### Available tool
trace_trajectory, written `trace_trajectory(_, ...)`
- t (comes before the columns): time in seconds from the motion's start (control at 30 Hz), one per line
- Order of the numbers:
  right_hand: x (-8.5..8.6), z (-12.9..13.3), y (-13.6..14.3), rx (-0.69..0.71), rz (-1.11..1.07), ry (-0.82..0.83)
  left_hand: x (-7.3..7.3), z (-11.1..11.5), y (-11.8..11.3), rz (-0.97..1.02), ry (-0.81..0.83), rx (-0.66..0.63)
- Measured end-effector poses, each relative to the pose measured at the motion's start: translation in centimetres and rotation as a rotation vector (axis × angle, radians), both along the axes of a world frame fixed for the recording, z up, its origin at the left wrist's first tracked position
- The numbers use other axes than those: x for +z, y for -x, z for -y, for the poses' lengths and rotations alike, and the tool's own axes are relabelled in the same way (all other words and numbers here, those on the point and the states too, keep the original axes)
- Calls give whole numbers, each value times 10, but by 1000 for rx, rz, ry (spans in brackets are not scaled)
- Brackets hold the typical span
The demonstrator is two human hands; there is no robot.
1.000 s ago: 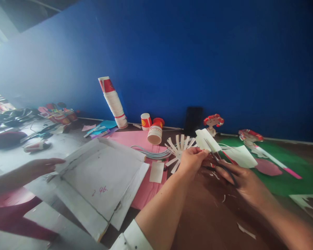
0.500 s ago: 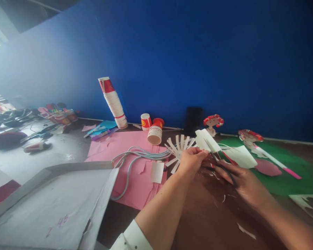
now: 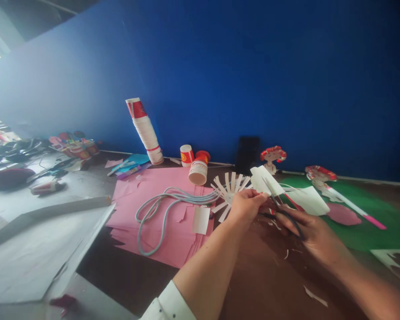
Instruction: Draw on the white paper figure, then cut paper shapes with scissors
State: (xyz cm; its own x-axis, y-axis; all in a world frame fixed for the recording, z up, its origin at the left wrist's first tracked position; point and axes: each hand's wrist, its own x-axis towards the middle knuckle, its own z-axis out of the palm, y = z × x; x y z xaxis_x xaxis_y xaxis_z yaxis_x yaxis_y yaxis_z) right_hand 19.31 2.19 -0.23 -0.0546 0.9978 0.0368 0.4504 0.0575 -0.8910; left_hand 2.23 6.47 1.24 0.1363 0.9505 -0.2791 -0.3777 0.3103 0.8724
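Note:
Between its thumb and fingers my left hand [image 3: 248,205] pinches a pale piece of paper [image 3: 260,177]. Closed around the handles of dark scissors [image 3: 290,218] is my right hand [image 3: 311,233]; the blades lie against that paper. Just behind my left hand sits a white paper cup cut into spread strips [image 3: 229,195]. To the right, another pale cut piece [image 3: 308,201] with a red edge lies beyond my right hand. Small paper scraps [image 3: 315,295] are scattered on the brown table [image 3: 270,284].
Pink paper sheets [image 3: 166,182] lie left of my hands, with a coiled grey cable [image 3: 162,231] on top. A tall leaning cup stack [image 3: 146,133] stands by the blue wall [image 3: 200,80]. A white tray [image 3: 23,266] is at left; a pink-capped marker [image 3: 356,205] rests on green paper [image 3: 380,213].
The white tray at the left has shifted further left and turned, uncovering more of the cable and pink sheets. My hands, the scissors and the paper have barely moved.

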Motion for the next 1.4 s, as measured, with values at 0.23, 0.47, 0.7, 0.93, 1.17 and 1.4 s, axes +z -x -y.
trace_trajectory(0.23, 5, -1, 2, -2, 14, -15, 0, 0, 0, 0, 13, -1)
trace_trajectory(0.47, -7, -5, -4, 37, 53, -100, 0, 0, 0, 17, 24, -8)
trace_trajectory(0.7, -1, 0, 0, 44, 46, -74, 3, 1, 0, 7, 25, 2)
trace_trajectory(0.93, 4, 0, 2, 49, 38, -56, 3, 1, 1, 11, 19, -1)
trace_trajectory(1.17, 2, -1, 1, 25, 10, 2, -1, 0, 0, 12, 14, -4)
trace_trajectory(1.4, -4, -2, -3, 28, 37, -43, -7, -5, 7, -31, -17, -64)
